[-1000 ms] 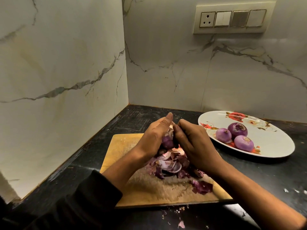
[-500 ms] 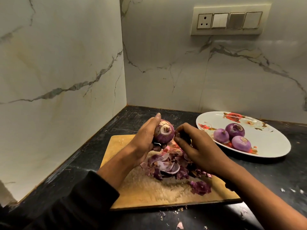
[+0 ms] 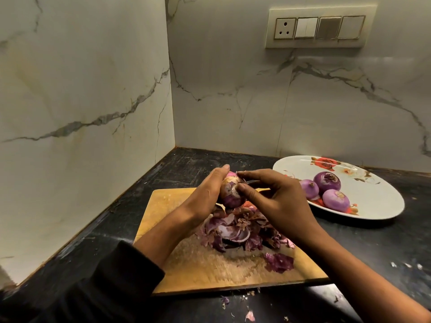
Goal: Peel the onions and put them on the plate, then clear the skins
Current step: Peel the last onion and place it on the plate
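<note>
A partly peeled purple onion (image 3: 231, 197) is held above the wooden cutting board (image 3: 198, 271). My left hand (image 3: 205, 197) grips it from the left side. My right hand (image 3: 279, 203) pinches the skin at the onion's top between thumb and forefinger. A thin dark object shows under its fingers; I cannot tell what it is. A heap of purple skins (image 3: 240, 231) lies on the board below the onion. Three peeled onions (image 3: 327, 182) sit together on the white flowered plate (image 3: 377, 197) to the right.
The board lies on a black counter (image 3: 384, 248) in a corner between two marble walls. A loose piece of skin (image 3: 278, 262) lies near the board's front right. Small skin scraps (image 3: 249, 315) lie on the counter in front of the board. A switch panel (image 3: 319, 27) is on the back wall.
My right hand has come up from beside the onion and now pinches the skin at its top. My left hand has turned the onion slightly while holding it.
</note>
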A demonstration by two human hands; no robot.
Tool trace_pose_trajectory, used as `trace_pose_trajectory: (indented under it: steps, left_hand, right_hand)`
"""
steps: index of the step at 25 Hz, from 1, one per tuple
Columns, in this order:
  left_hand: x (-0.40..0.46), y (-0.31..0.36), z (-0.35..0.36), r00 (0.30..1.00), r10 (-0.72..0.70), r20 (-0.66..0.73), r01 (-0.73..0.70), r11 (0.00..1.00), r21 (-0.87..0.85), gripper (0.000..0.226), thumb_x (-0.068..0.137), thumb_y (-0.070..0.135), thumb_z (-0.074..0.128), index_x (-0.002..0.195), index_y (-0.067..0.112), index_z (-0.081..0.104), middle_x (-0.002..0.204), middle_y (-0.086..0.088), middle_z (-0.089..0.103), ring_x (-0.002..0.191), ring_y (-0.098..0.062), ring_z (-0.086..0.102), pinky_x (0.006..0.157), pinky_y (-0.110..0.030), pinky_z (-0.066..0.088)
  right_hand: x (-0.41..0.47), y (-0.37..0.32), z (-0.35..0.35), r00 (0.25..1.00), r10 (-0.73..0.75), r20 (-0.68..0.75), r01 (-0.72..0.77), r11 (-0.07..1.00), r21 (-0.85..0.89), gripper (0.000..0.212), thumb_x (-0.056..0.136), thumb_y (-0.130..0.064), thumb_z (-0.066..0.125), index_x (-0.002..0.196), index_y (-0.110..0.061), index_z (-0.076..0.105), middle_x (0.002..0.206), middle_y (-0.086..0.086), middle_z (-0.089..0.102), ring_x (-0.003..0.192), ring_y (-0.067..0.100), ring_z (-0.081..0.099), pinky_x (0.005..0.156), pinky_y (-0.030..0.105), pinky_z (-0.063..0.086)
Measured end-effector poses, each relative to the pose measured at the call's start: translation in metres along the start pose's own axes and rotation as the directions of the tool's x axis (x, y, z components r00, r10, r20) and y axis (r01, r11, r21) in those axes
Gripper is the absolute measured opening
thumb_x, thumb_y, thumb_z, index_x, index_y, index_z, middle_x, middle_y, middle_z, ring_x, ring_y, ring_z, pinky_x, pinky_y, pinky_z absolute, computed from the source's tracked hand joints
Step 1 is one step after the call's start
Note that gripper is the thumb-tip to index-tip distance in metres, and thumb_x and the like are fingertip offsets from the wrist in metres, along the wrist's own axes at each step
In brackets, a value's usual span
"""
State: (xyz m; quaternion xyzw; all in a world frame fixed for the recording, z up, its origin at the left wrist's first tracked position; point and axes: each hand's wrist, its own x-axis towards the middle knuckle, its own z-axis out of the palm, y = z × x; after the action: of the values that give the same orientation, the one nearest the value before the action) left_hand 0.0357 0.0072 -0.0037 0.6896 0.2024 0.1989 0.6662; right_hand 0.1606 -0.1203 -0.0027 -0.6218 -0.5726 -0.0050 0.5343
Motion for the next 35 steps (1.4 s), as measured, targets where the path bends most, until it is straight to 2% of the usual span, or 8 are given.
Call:
trace_pose_trajectory:
  steps: [3,6,10,17,20,23,31,35]
  left_hand:
    - [0.0023,-0.0026,0.0001,0.997,0.05,-0.054,-0.045,0.994,0.104,0.05,0.103,0.051,0.029,0.118,0.01,0.054,0.1,-0.018,0.065,0.079,-0.02,0.064,0.052,-0.021,0.049]
    - [0.0026,-0.0032,0.0005,0.993,0.109,-0.052,-0.1,0.982,0.159,0.041,0.105,0.045,0.031,0.112,0.01,0.051,0.105,-0.014,0.061,0.091,-0.025,0.065,0.062,-0.027,0.054]
    - [-0.0004,-0.0007,0.0016,0.99,0.14,-0.009,-0.138,0.984,0.116,0.051,0.099,0.056,0.037,0.113,0.009,0.052,0.094,-0.008,0.066,0.074,-0.011,0.071,0.053,-0.016,0.051]
    - [0.0001,-0.0005,0.0019,0.99,0.139,-0.012,-0.137,0.983,0.119,0.064,0.088,0.066,0.038,0.115,0.009,0.053,0.099,-0.012,0.069,0.079,-0.016,0.075,0.057,-0.018,0.055]
    - [0.0015,-0.0021,0.0022,0.985,0.174,-0.015,-0.167,0.961,0.221,0.071,0.084,0.073,0.035,0.112,0.01,0.055,0.103,-0.012,0.067,0.09,-0.019,0.073,0.075,-0.032,0.061]
    - [0.0003,-0.0021,0.0036,0.982,0.188,-0.028,-0.173,0.944,0.283,0.077,0.08,0.078,0.034,0.111,0.011,0.056,0.107,-0.016,0.066,0.1,-0.027,0.069,0.091,-0.05,0.056]
    - [-0.0029,-0.0009,0.0049,0.979,0.199,-0.049,-0.175,0.935,0.308,0.072,0.081,0.079,0.034,0.108,0.015,0.054,0.105,-0.019,0.065,0.102,-0.036,0.066,0.089,-0.057,0.054]
    - [-0.002,0.0002,0.0043,0.977,0.202,-0.062,-0.176,0.939,0.296,0.076,0.08,0.079,0.03,0.111,0.014,0.054,0.108,-0.021,0.064,0.1,-0.035,0.068,0.085,-0.055,0.057]
  right_hand:
    - [-0.0007,0.0014,-0.0002,0.999,-0.009,-0.046,0.009,1.0,-0.008,0.026,0.085,-0.021,0.076,0.111,-0.017,0.076,0.101,-0.008,0.076,0.091,-0.001,0.071,0.077,0.026,0.061]
    - [-0.0014,0.0012,-0.0001,0.998,-0.011,-0.064,0.01,1.0,-0.026,0.025,0.086,-0.025,0.075,0.109,-0.017,0.076,0.098,-0.009,0.076,0.087,-0.003,0.071,0.074,0.023,0.061]
    - [0.0,0.004,-0.001,0.999,0.002,-0.053,-0.003,1.0,-0.02,0.027,0.085,-0.021,0.076,0.111,-0.016,0.076,0.102,-0.006,0.076,0.087,0.001,0.072,0.071,0.025,0.061]
    - [-0.0007,0.0016,0.0008,0.994,-0.091,-0.052,0.086,0.992,-0.092,0.019,0.087,-0.009,0.074,0.105,-0.013,0.076,0.094,-0.005,0.075,0.079,0.001,0.07,0.065,0.013,0.056]
    - [-0.0018,0.0018,0.0028,0.99,-0.117,-0.079,0.102,0.98,-0.169,0.016,0.086,-0.01,0.074,0.102,-0.012,0.077,0.09,-0.004,0.075,0.075,0.003,0.07,0.065,0.016,0.057]
    - [-0.0026,0.0024,0.0048,0.987,-0.121,-0.108,0.098,0.975,-0.197,0.014,0.086,-0.01,0.074,0.1,-0.011,0.077,0.088,-0.003,0.075,0.074,0.001,0.068,0.064,0.015,0.056]
    - [-0.004,0.0037,0.0081,0.976,-0.126,-0.177,0.079,0.965,-0.249,0.012,0.087,-0.011,0.074,0.098,-0.013,0.075,0.087,-0.005,0.073,0.075,0.001,0.068,0.067,0.015,0.057]
    - [-0.0025,0.0015,0.0066,0.983,0.012,-0.185,-0.019,0.999,-0.037,0.022,0.089,-0.033,0.068,0.109,-0.022,0.07,0.095,-0.017,0.07,0.086,0.001,0.07,0.069,0.024,0.06]
